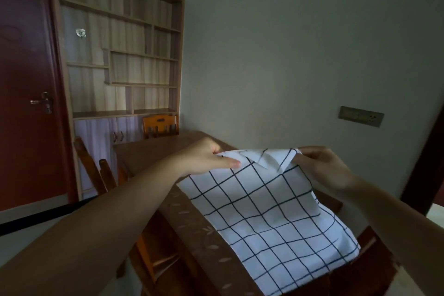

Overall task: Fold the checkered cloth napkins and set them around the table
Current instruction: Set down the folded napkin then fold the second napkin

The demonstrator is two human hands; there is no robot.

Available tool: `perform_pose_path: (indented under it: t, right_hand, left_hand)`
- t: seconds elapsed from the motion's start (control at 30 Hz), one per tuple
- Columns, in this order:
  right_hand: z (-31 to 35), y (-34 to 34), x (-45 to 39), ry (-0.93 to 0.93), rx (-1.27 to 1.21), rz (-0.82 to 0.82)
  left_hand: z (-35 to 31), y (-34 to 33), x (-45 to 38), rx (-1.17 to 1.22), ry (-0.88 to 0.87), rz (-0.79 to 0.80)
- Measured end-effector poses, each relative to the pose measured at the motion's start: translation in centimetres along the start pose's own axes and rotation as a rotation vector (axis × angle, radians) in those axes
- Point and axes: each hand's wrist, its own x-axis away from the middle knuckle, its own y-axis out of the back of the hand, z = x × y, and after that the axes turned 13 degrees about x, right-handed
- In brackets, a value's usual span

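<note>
A white cloth napkin (269,218) with a black grid pattern hangs spread out above the brown table (192,221). My left hand (206,156) pinches its far left corner, thumb on top. My right hand (322,166) pinches the far right corner. The top edge between my hands is slightly folded over and slack. The napkin's lower part drapes down toward the table's near side.
Wooden chairs stand at the table's far end (160,125) and left side (96,170). A wooden shelf unit (120,55) and a dark red door (26,79) are at the left. The grey wall with a socket panel (361,116) borders the table's right.
</note>
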Motion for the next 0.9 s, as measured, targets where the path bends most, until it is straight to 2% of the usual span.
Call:
perform_pose_path:
  t: [0.1,0.13,0.2,0.27,0.33,0.4,0.57,0.67,0.77,0.83,0.9]
  right_hand:
    - [0.7,-0.2,0.0,-0.002,0.032,0.074]
    - [1.0,-0.4,-0.2,0.0,0.034,0.085]
    - [1.3,-0.5,-0.4,0.022,0.027,0.083]
    - [0.8,-0.3,0.0,0.06,0.072,0.138]
    - [-0.6,0.2,0.7,0.014,0.167,0.233]
    - [-2.8,0.6,1.2,-0.08,0.235,0.254]
    - [-4.6,1.4,2.3,-0.126,0.363,0.113]
    - [-4.9,1.4,2.7,-0.107,0.366,0.115]
    - [-5.8,1.6,2.8,-0.055,0.547,0.083]
    - [-5.9,2.1,2.8,0.001,0.608,0.013]
    - [-5.4,2.6,2.8,0.059,0.627,-0.013]
  left_hand:
    - [-1.9,-0.7,0.3,0.052,-0.073,0.143]
    - [-2.8,-1.2,0.2,0.101,-0.128,0.14]
    - [-3.9,-2.2,-0.5,0.113,-0.235,0.048]
    - [-4.0,-2.5,-1.6,0.077,-0.284,-0.116]
    - [-3.3,-2.0,-2.6,0.144,-0.246,-0.253]
    - [-2.7,-1.1,-2.9,0.217,-0.183,-0.337]
    - [-2.4,-1.2,-2.7,0.363,-0.067,-0.363]
    - [-2.8,-1.6,-2.6,0.49,-0.041,-0.419]
    - [-2.1,-1.3,-3.0,0.506,0.018,-0.504]
    - [-1.0,-0.7,-2.9,0.489,0.062,-0.475]
    - [0.3,-0.1,-2.8,0.447,0.142,-0.334]
